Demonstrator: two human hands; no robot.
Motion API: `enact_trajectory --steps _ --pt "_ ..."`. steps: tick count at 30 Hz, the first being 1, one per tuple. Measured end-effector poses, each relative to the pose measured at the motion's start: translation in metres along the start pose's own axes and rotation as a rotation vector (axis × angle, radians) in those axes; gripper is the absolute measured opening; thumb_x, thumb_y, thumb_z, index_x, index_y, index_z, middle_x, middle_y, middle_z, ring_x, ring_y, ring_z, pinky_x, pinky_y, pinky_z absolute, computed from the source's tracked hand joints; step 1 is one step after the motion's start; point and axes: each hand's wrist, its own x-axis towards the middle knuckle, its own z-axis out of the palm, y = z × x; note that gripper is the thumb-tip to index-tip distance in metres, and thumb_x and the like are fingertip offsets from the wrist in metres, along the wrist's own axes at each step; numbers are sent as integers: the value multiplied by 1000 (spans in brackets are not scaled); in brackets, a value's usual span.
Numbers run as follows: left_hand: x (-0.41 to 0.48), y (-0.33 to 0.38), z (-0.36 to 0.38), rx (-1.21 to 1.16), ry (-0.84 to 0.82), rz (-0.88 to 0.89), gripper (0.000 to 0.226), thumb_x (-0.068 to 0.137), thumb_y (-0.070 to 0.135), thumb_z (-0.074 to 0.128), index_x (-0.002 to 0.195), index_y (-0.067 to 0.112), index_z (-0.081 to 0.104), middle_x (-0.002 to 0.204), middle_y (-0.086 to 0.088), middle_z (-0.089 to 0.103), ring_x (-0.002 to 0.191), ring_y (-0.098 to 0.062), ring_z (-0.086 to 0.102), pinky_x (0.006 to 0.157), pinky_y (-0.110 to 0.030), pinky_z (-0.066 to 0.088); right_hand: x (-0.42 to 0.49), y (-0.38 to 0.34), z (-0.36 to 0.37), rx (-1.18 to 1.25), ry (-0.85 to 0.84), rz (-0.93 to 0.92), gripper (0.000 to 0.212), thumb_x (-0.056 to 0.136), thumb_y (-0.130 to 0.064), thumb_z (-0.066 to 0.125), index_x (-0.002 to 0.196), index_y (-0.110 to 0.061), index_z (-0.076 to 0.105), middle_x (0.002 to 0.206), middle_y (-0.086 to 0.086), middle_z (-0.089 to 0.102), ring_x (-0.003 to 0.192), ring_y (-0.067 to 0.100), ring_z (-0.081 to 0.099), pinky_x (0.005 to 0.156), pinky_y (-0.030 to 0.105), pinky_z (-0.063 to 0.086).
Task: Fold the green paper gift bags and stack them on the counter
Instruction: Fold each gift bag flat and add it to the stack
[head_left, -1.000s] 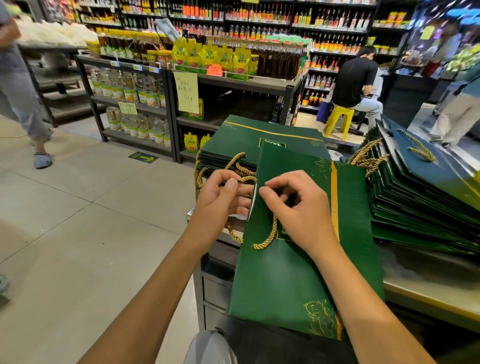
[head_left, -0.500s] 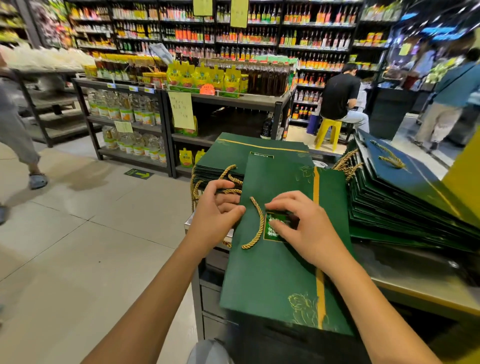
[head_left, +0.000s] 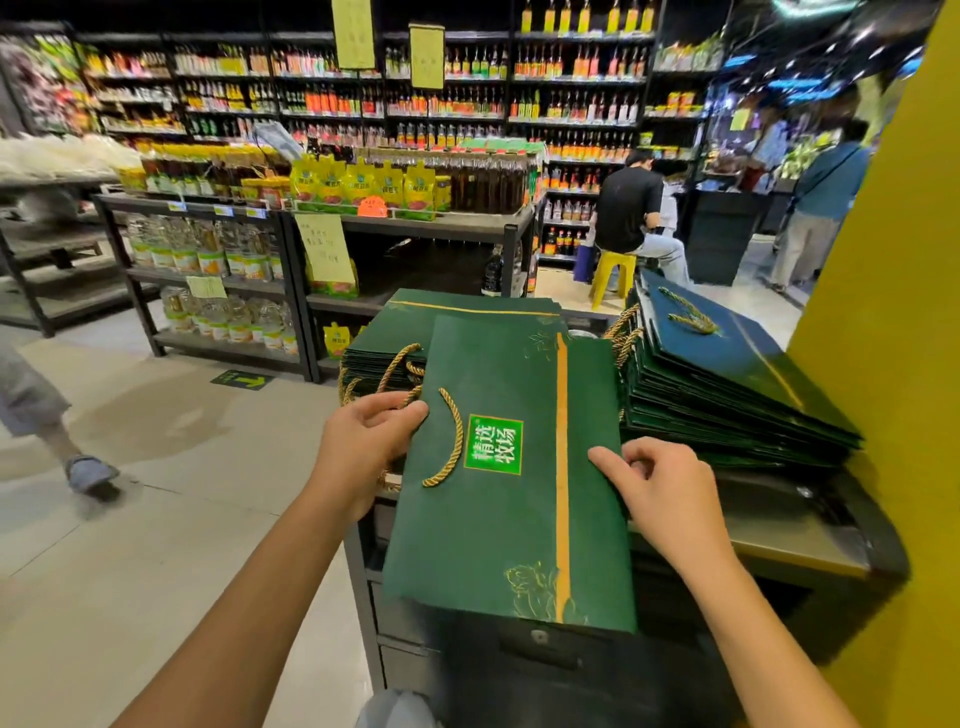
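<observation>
Green bag (head_left: 509, 519) lies flat on the counter (head_left: 789, 551) edge, long side running 12 to 6 o'clock, top facing 9. Left hand (head_left: 363, 447) pinches its 9 o'clock edge, right hand (head_left: 660, 488) grips its 3 o'clock edge.

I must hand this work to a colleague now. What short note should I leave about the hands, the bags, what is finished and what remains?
Left hand grips the left edge of the flat green paper gift bag with a gold stripe; right hand pinches its right edge. The bag overhangs the near edge of the grey counter.
Done: this bag is folded flat; a rear pile of folded green bags and a slanted right pile are stacked.
Left: lay this bag on a pile.
</observation>
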Motion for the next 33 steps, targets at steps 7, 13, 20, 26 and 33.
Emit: enact_trajectory --steps 7,13,20,26,33 --pt "-17 10 -10 -114 -58 -147 22 96 27 68 104 7 74 81 -2 75 66 -14 65 57 -25 52 2 -18 -14 411 -18 -2 24 93 -28 73 72 -16 74 53 -5 51 51 8 43 55 27 38" --pt "-25 56 -7 -58 -36 183 18 102 21 58 99 9 71 69 1 69 48 -9 58 42 -17 43 10 -55 -42 736 5 6 13 97 -25 68 94 -16 76 53 3 59 44 10 43 47 19 37" --pt "-24 90 -11 -92 -31 472 12 100 19 61 95 13 69 85 -7 75 71 -18 72 54 -23 52 21 -83 -68 1038 30 17 37 105 -41 49 86 -10 59 74 15 72 57 20 59 48 27 43" --pt "-23 83 -12 -280 -193 435 23 94 11 60 86 16 81 96 -10 77 97 -22 73 85 -26 58 33 -80 -66 1180 -135 97 28 101 -33 56 103 -8 68 101 16 76 75 27 74 61 30 58" --pt "-18 68 -16 -212 -67 249 16 98 8 58 112 10 66 98 -3 75 66 -8 67 57 -19 55 39 -57 -54 975 -206 164 16 96 -11 65 110 -13 72 94 4 78 78 20 69 62 32 51"
